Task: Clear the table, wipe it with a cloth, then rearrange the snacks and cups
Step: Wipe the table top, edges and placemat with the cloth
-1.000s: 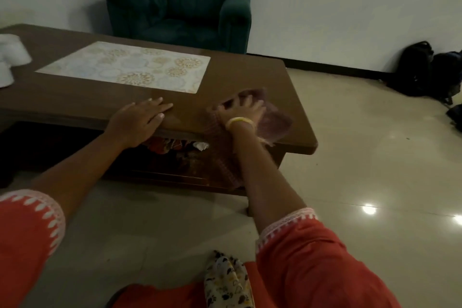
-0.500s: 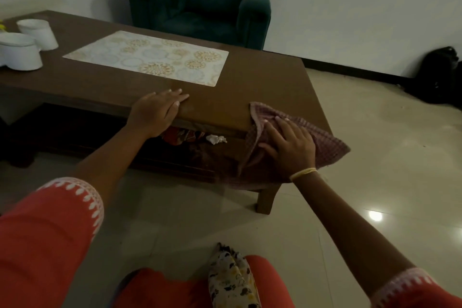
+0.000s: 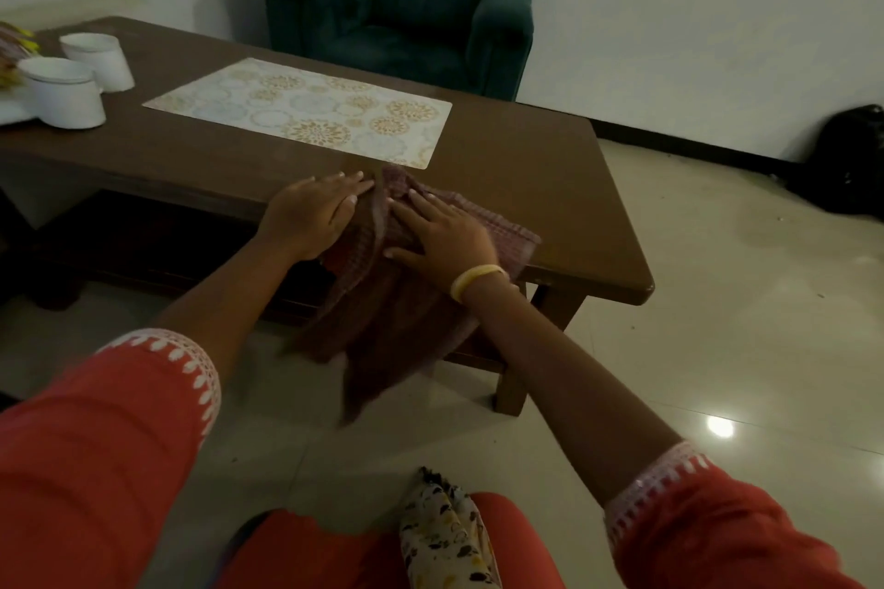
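A dull pink checked cloth (image 3: 382, 325) lies over the near edge of the brown wooden table (image 3: 550, 187), and most of it hangs down toward the floor. My right hand (image 3: 442, 237) presses flat on the cloth on the tabletop, fingers spread. Just left of it, my left hand (image 3: 311, 213) rests flat on the table edge, its fingertips touching the cloth's left border. Two white cups (image 3: 64, 91) stand at the table's far left, with yellow snack packets (image 3: 12, 53) partly cut off by the frame beside them.
A patterned placemat (image 3: 306, 110) lies in the middle of the table. A dark green armchair (image 3: 406, 5) stands behind the table against the wall. Dark bags (image 3: 846, 163) sit on the tiled floor at the right.
My right hand has slid the cloth leftward along the table's near edge, from the right corner to beside my left hand. The view has shifted, bringing the cups further in.
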{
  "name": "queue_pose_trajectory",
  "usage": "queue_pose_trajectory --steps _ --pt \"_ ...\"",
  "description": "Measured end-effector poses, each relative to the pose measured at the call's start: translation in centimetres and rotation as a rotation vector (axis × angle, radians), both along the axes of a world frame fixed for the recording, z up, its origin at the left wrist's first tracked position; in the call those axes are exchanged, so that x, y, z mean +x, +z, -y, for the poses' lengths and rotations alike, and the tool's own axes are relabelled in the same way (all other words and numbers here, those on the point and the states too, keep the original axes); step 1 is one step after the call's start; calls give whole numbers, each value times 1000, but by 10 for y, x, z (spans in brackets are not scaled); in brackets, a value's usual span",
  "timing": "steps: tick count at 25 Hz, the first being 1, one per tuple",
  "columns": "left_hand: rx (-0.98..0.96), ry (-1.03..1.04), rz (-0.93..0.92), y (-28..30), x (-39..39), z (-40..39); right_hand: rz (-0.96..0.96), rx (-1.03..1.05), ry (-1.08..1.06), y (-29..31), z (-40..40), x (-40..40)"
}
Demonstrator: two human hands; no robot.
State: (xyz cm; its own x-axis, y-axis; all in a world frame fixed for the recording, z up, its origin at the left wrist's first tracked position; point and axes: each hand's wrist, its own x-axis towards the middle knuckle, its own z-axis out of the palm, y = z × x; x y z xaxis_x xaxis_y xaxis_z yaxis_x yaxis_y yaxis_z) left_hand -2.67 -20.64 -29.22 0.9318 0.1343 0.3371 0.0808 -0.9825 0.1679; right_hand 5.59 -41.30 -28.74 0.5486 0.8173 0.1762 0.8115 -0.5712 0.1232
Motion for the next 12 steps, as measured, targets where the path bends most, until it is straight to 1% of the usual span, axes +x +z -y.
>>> queue_pose_trajectory --steps 2,5,9,12 --pt "-2 -8 -4 0 0 0 -21 46 -16 1 42 14" --pt "3 3 -18 0 0 1 -93 14 -175 4 81 27" --pt "-25 -5 -29 1 0 0 -242 -42 -256 14 70 50" --pt "-68 -38 -30 4 1 -5 -317 -49 -385 18 39 80"
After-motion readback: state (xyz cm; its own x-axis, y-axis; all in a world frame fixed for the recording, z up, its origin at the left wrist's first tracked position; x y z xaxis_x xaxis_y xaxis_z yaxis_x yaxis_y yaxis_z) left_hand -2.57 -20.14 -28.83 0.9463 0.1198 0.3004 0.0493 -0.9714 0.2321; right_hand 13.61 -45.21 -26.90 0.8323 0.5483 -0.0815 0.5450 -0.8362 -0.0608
